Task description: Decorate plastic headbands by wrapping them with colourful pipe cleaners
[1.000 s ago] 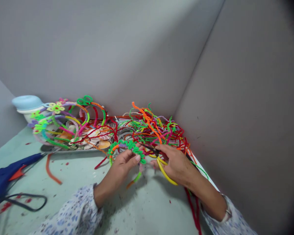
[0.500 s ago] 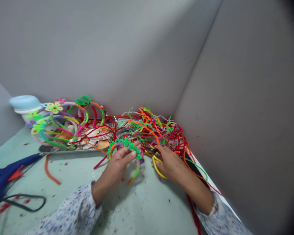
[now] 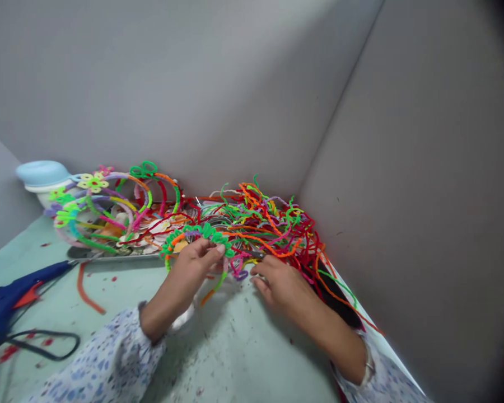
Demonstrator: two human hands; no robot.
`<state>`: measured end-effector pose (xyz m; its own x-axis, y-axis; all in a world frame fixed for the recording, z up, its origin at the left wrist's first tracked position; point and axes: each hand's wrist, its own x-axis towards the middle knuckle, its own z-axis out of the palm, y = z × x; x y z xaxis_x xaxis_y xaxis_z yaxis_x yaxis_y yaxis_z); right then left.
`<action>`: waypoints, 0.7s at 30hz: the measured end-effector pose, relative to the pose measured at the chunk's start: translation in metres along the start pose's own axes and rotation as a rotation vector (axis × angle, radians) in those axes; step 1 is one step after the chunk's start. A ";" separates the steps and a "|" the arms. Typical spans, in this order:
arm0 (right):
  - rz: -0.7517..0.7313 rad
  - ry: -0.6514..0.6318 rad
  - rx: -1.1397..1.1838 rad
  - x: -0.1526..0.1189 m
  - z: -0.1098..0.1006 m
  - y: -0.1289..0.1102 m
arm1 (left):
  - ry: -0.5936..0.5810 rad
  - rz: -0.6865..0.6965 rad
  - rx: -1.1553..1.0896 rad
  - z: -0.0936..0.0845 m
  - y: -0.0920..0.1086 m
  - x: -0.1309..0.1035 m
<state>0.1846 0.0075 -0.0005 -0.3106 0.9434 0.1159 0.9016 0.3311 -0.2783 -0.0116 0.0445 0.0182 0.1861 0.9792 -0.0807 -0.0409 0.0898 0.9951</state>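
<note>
A: Pinching, left hand [image 3: 195, 262] — fingers pressed on the green, orange-wrapped fuzzy pipe-cleaner headband [image 3: 193, 235], just near of the metal tray [image 3: 109, 254].

B: Right hand [image 3: 279, 282]?

A: Fingers loosely curled, tips at the tangled multicoloured pipe-cleaner pile [image 3: 269, 221]; grip unclear.

Pipe-cleaner headband [image 3: 195, 235]: arched band wrapped in green looped chenille with orange and purple sections, held tilted above the worktop beside tangled pipe cleaners [image 3: 269, 226].

Left hand [image 3: 195, 260] curled, fingers pinched; right hand [image 3: 279, 282] palm-down, fingers extended.
</note>
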 end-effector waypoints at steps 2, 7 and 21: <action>-0.036 -0.024 0.020 0.003 0.006 -0.009 | 0.025 0.049 -0.002 -0.003 0.005 -0.001; -0.006 -0.024 0.021 0.017 0.026 -0.017 | 0.046 0.129 -0.011 -0.007 0.020 -0.007; 0.141 0.004 0.247 0.033 0.044 -0.025 | 0.018 0.118 -0.048 -0.010 0.016 -0.005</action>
<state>0.1390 0.0312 -0.0317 -0.1851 0.9807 0.0634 0.8350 0.1910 -0.5161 -0.0230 0.0431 0.0343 0.1596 0.9865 0.0355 -0.1090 -0.0181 0.9939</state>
